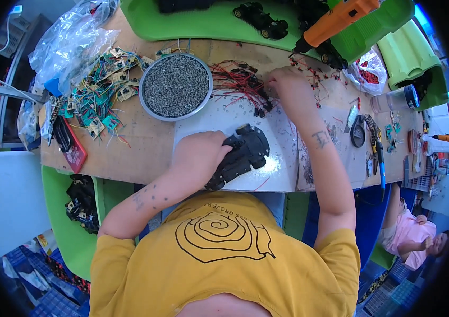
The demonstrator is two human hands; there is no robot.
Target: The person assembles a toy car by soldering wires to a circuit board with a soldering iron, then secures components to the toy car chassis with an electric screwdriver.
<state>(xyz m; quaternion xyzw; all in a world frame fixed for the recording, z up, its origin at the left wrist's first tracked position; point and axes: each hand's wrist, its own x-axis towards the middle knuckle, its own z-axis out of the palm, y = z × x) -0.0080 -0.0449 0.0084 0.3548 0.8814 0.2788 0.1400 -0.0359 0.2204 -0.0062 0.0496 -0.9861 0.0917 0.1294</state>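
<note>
My left hand [199,152] is closed on the near side of a black toy car chassis [244,154]. The chassis lies tilted on a white board [280,171] at the table's front edge, two of its wheels showing. Farther off, my right hand [289,87] is at the right end of a heap of red wires [237,79] with small black ends. Its fingers are curled together; whatever is between them is hidden. To the left of the heap stands a round tray of small grey screws [177,85].
Circuit boards with wires [100,100] pile up at left beside a plastic bag [71,53]. An orange electric screwdriver [335,24] hangs above a green bin [198,31] of black cars. A blue-handled soldering iron [380,164] lies at right. Another person [412,232] sits at far right.
</note>
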